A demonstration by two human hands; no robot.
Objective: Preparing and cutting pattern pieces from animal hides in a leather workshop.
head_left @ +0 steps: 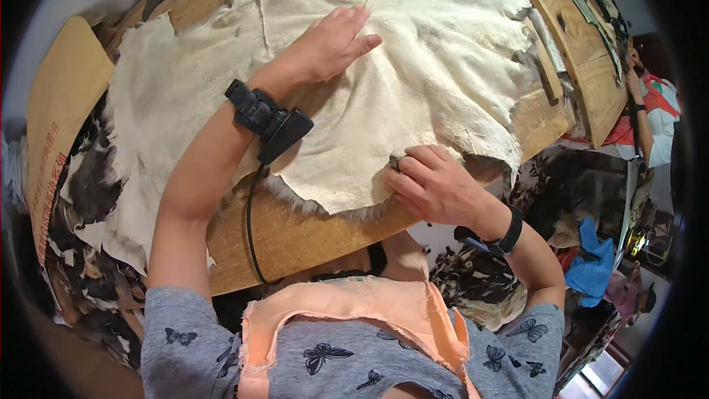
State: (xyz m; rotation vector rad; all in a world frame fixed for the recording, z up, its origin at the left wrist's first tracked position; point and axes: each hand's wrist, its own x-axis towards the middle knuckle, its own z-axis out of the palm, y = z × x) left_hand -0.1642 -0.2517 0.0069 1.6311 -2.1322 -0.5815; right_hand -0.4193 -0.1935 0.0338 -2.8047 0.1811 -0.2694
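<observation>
The pale hide [413,92] is brightly lit, with dark fisheye edges.

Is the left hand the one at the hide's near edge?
No, the left hand lies open farther in on the pale hide; the right hand is curled at the near edge.

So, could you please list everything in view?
table: one, brown, centre
hide: at least one, cream, on the table
boards: several, brown, upper right
cardboard: one sheet, tan, far left
fur pieces: many, black, brown and white, left and right
bundle: one, blue, right
co-worker: one, white-and-red top, far right
apron: one, peach, bottom
shirt: one, grey, bottom
wrist device: one, black, left wrist
wristband: one, black, right wrist
left hand: one, on the hide
right hand: one, at hide's near edge
</observation>
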